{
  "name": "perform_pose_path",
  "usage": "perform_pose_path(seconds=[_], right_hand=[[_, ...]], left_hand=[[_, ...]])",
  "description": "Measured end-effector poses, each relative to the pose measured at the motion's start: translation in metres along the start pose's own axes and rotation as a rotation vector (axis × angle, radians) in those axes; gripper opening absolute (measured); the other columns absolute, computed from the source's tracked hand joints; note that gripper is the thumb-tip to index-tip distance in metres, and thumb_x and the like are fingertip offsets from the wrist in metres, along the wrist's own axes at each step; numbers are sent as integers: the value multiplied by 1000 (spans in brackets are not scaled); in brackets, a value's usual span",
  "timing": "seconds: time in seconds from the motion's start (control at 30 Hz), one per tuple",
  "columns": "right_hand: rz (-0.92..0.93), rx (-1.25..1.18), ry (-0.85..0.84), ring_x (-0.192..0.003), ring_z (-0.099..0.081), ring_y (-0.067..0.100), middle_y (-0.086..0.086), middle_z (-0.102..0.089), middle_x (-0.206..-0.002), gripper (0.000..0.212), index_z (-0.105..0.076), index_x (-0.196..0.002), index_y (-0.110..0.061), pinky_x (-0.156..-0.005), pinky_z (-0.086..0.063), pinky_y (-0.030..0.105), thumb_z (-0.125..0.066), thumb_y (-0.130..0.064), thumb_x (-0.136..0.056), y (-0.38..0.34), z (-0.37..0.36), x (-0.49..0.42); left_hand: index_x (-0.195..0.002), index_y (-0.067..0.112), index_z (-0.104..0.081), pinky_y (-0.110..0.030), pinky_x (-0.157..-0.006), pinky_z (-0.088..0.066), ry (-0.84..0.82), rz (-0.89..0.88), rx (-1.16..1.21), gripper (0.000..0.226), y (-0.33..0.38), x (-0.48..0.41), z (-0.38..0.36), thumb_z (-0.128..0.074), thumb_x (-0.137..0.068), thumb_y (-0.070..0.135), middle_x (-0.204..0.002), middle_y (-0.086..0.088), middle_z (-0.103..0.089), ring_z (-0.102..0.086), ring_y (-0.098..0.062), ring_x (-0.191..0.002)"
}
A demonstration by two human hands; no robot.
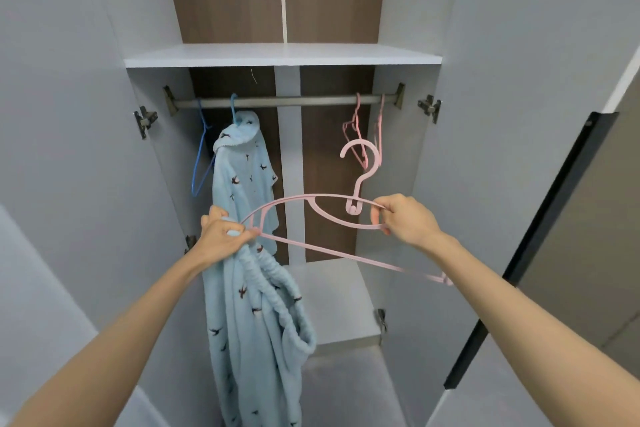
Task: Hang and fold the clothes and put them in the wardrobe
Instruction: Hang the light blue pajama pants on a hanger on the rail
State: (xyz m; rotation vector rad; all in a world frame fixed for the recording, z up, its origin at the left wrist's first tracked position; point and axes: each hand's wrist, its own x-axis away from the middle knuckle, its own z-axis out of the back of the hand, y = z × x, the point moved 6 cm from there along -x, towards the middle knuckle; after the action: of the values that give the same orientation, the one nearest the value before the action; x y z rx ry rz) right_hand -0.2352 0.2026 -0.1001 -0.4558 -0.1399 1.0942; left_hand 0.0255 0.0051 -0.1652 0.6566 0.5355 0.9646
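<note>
I face an open wardrobe with a metal rail [284, 101]. My left hand [221, 239] grips the elastic waistband of light blue trousers [256, 333] with a small bird print, together with one end of a pink plastic hanger [332, 218]. My right hand [407, 218] pinches the hanger's upper bar near its hook. The hanger is held flat in front of the rail, hook pointing up. A matching light blue top [242, 166] hangs from a blue hanger on the rail's left part.
An empty blue hanger [202, 156] hangs at the rail's far left, two empty pink hangers [360, 135] at its right. A white shelf [282, 55] runs above the rail, a low white shelf [332, 295] below. Both wardrobe doors stand open beside me.
</note>
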Motion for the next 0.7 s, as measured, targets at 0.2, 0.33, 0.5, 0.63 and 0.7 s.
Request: perform_pose_path(seconds=[0.2,0.33,0.5,0.63,0.7], right_hand=[[-3,83,27,-77,-59,25,-6,-60,-67,33,-54,-65,-26,-70,-48,33,-41,1,-77,-5,4,53],[49,168,15,-77,-59,24,-5,-61,-71,31,-53,-68,-27,-66,-45,30,-44,1,-78,-12,6,69],[91,176,57,-71,-54,25,-1,-63,-73,28,-52,-69,-25,-62,-37,27,-48,2,-76,-27,-1,88],[75,124,96,-68,-50,28,1,-58,-70,28,-50,-67,-24,-61,-35,28,-46,2,-75,-22,-2,102],[83,116,109,-67,-49,28,1,-57,-70,28,-50,-68,-24,-61,-34,28,-45,3,-76,-16,5,108]], left_hand=[[-48,26,-66,-20,-91,-19,-39,-23,69,36,19,39,-5,-69,-82,36,-98,1,-29,-25,-12,-103],[-60,16,-72,-21,-92,-17,-145,-77,67,35,42,56,-11,-64,-85,39,-99,4,-30,-24,-9,-104],[-59,11,-68,-26,-93,-24,-172,-208,44,38,91,73,-20,-61,-87,36,-86,9,-29,-29,-13,-97],[-53,24,-63,-23,-88,-21,-139,-218,116,38,130,86,-27,-60,-89,36,-85,10,-29,-30,-12,-97],[-55,25,-65,-26,-90,-22,-127,-242,109,36,146,93,-34,-59,-89,36,-85,9,-29,-30,-13,-98]])
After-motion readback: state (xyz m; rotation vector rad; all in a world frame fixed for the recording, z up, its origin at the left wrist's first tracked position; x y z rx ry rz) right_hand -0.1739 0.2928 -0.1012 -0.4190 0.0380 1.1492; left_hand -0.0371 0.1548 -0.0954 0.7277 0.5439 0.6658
